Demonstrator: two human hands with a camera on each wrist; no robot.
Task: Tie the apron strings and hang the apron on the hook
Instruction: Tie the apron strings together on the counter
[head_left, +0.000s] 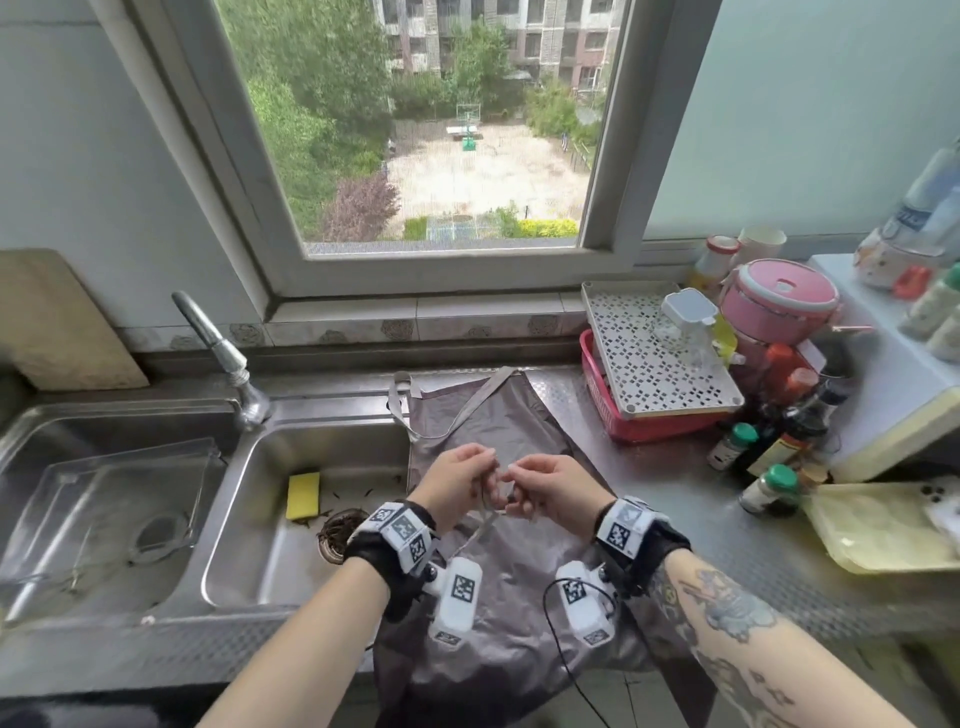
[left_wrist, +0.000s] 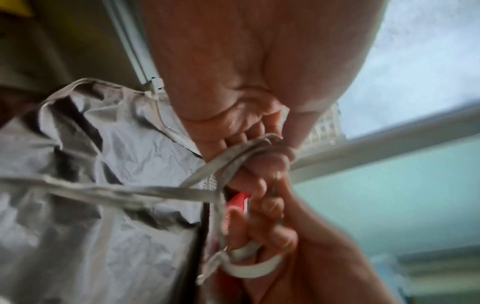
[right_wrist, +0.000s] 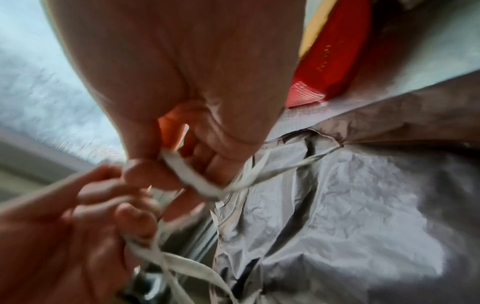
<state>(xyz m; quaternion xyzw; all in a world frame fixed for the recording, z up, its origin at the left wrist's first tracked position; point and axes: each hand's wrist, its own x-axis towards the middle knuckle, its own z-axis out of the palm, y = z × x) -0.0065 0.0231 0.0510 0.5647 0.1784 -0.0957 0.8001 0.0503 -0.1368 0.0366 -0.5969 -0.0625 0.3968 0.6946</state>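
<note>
A grey apron (head_left: 498, 415) lies flat on the steel counter right of the sink, its lower part hanging over the front edge and its neck loop (head_left: 402, 400) at the far end. Both hands meet above its middle. My left hand (head_left: 457, 483) grips the pale apron strings (left_wrist: 155, 193) in curled fingers. My right hand (head_left: 545, 488) pinches a loop of the apron strings (right_wrist: 192, 176) between thumb and fingers. The strings cross between the hands; whether a knot is formed I cannot tell. No hook is in view.
A double steel sink (head_left: 249, 519) with a tap (head_left: 218, 343) lies left, holding a yellow sponge (head_left: 303, 495) and a clear tray (head_left: 109, 504). To the right stand a red basket (head_left: 623, 415) under a white perforated tray, a pink pot (head_left: 779, 301) and several bottles (head_left: 769, 457).
</note>
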